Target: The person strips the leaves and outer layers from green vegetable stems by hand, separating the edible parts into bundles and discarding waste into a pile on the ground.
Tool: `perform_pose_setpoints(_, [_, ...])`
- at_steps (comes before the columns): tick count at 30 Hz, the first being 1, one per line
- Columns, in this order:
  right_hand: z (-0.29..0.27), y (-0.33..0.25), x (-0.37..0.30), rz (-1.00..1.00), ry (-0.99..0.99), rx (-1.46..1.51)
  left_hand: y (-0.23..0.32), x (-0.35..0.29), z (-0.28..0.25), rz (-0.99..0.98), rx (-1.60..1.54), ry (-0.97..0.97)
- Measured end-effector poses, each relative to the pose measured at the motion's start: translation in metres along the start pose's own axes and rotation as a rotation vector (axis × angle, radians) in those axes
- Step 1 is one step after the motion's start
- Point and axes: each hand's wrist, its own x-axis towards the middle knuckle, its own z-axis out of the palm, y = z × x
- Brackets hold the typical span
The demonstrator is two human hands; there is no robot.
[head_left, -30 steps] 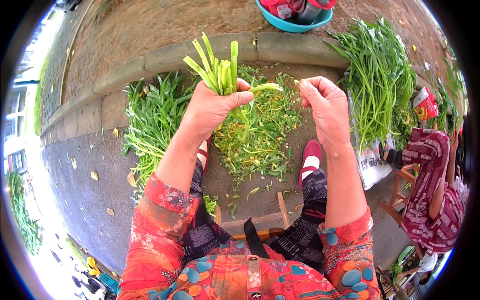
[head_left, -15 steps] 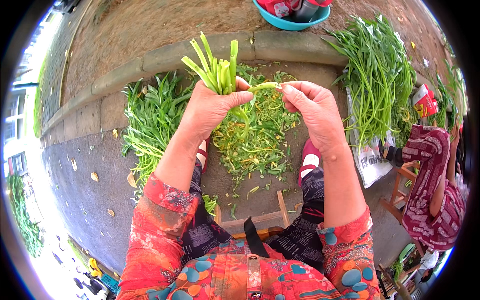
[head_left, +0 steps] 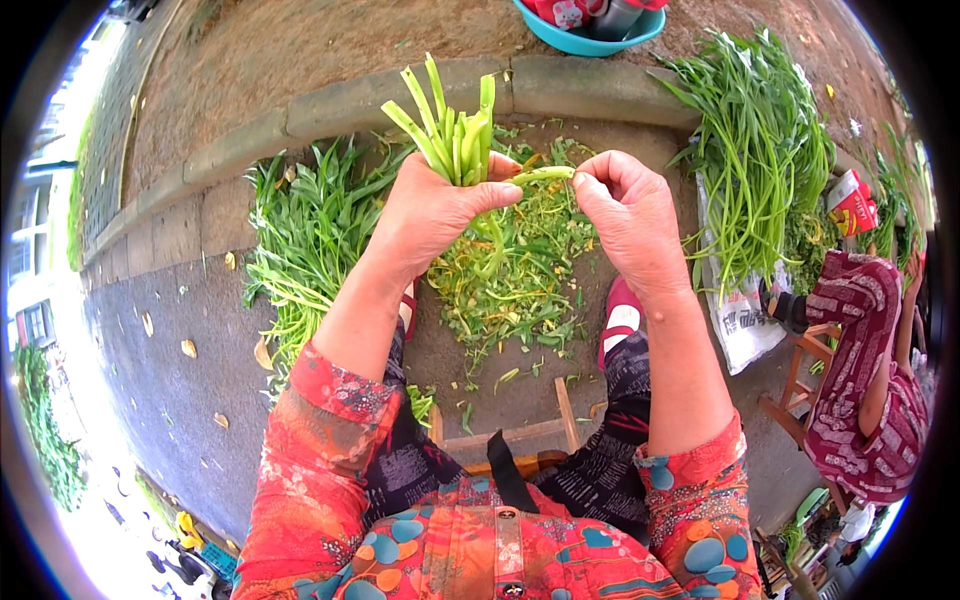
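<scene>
My left hand (head_left: 432,207) is closed round a bunch of thick green vegetable stems (head_left: 460,145), their cut ends sticking up and away from me. One pale stem (head_left: 545,174) lies sideways from the left hand's thumb and fingers across to my right hand (head_left: 622,205). The right thumb and forefinger pinch its far tip. Beneath both hands a heap of torn leaves and yellowed scraps (head_left: 515,270) covers the ground between my feet.
Leafy greens (head_left: 310,230) are piled at the left beside the kerb (head_left: 420,100). Another long-stemmed pile (head_left: 750,170) rests on a white sack (head_left: 745,325) at the right. A blue basin (head_left: 590,43) stands beyond the kerb. Someone in patterned maroon clothes (head_left: 860,390) sits at the far right.
Both hands have shifted slightly to the right, carrying the stems along. The right hand still pinches the tip of the sideways stem.
</scene>
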Motion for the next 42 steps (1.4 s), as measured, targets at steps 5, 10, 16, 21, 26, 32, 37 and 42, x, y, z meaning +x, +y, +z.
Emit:
perform_pose_setpoints(5, [0.002,-0.002,-0.001,-0.207,0.081,-0.253,-0.003,0.0,0.0,-0.021,0.002,-0.02])
perform_pose_setpoints(10, [0.003,0.004,0.001,-0.43,0.121,-0.413,-0.005,0.0,-0.001,-0.046,0.026,-0.006])
perform_pose_setpoints(16, [0.007,0.002,0.001,-0.508,0.242,-0.581,-0.008,0.001,-0.003,-0.089,0.006,0.001])
perform_pose_setpoints(21, [-0.001,0.002,0.008,-0.562,0.266,-0.547,-0.007,0.001,-0.005,-0.088,0.006,0.052])
perform_pose_setpoints(26, [-0.006,0.005,0.009,-0.437,0.257,-0.627,-0.009,0.005,0.016,-0.004,-0.036,0.143])
perform_pose_setpoints(32, [-0.018,0.022,0.022,-0.24,0.237,-0.694,-0.003,0.009,0.038,0.029,-0.227,0.223])
perform_pose_setpoints(37, [-0.021,0.024,0.027,-0.365,0.246,-0.679,-0.01,0.016,0.05,0.135,-0.261,0.349])
perform_pose_setpoints(42, [-0.023,0.031,0.034,-0.039,0.157,-0.189,-0.007,0.014,0.053,0.105,-0.337,0.359])
